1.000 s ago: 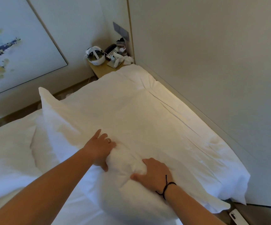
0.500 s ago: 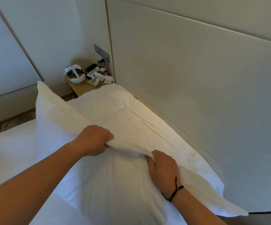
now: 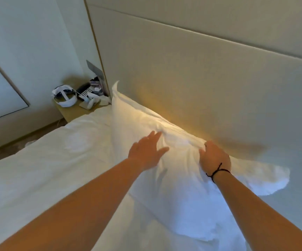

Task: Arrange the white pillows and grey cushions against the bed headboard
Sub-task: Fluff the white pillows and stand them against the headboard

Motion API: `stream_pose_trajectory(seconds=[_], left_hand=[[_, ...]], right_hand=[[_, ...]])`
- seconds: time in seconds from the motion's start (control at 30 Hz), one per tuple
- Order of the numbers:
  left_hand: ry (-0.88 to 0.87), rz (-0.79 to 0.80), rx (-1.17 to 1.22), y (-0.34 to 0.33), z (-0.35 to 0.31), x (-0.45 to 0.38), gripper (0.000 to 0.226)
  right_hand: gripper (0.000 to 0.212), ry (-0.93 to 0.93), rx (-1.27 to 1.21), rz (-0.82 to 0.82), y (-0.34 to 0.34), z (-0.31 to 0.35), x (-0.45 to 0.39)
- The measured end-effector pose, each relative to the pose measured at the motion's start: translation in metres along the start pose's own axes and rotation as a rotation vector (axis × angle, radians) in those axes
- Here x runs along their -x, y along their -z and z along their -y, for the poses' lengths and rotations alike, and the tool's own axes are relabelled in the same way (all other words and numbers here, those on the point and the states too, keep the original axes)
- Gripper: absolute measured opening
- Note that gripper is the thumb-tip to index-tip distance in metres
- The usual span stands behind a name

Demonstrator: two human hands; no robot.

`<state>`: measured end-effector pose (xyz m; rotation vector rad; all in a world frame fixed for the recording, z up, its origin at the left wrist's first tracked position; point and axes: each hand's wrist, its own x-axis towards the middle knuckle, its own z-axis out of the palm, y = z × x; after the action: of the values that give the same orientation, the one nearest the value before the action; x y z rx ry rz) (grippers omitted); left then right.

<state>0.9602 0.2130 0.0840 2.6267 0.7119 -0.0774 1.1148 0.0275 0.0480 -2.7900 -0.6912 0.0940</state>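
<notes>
A large white pillow (image 3: 173,187) leans against the beige padded headboard (image 3: 210,78), one corner sticking up at its far end. My left hand (image 3: 146,151) lies on the pillow's face with fingers straight and spread. My right hand (image 3: 214,157), with a black band on the wrist, grips the pillow's top edge next to the headboard, fingers curled into the fabric. No grey cushion is in view.
The white duvet (image 3: 47,169) covers the bed to the left. A wooden bedside table (image 3: 70,113) at the far corner holds a white headset (image 3: 65,96), a phone and small items. Beyond it are a wall and a strip of floor.
The pillow has been lifted from the bed and set up against the headboard. My left hand has let go of the fabric and now lies flat; my right hand still grips the edge.
</notes>
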Motion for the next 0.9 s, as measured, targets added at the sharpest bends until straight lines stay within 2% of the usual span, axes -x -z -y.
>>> stream_pose_trajectory(seconds=[0.07, 0.13, 0.23, 0.4, 0.6, 0.67, 0.77, 0.83, 0.9], left_hand=[[0.046, 0.230, 0.025, -0.061, -0.001, 0.011, 0.084], [0.092, 0.322, 0.070, -0.104, 0.005, 0.017, 0.095], [0.120, 0.292, 0.103, -0.127, 0.009, 0.013, 0.098], [0.143, 0.285, 0.132, -0.123, 0.008, 0.008, 0.092], [0.222, 0.164, 0.351, -0.104, 0.025, 0.041, 0.072], [0.309, 0.096, 0.443, -0.097, 0.040, 0.070, 0.056], [0.449, -0.023, 0.483, -0.087, 0.070, 0.132, 0.032], [0.550, -0.095, 0.502, -0.081, 0.093, 0.183, 0.020], [0.666, -0.166, 0.541, -0.076, 0.115, 0.235, 0.018]], right_hand=[[0.045, -0.001, 0.049, 0.000, -0.025, -0.025, -0.001], [0.046, 0.060, 0.098, -0.043, -0.042, -0.033, -0.003], [0.041, 0.096, 0.081, -0.091, -0.053, -0.034, -0.007], [0.041, 0.079, 0.033, -0.122, -0.058, -0.039, -0.006], [0.044, 0.084, -0.020, -0.093, -0.048, -0.033, 0.000], [0.041, 0.149, -0.058, -0.127, -0.043, -0.011, 0.013], [0.048, 0.329, -0.101, -0.143, -0.046, 0.043, 0.057], [0.050, 0.470, -0.152, -0.076, -0.059, 0.087, 0.103], [0.045, 0.574, -0.229, 0.096, -0.075, 0.124, 0.151]])
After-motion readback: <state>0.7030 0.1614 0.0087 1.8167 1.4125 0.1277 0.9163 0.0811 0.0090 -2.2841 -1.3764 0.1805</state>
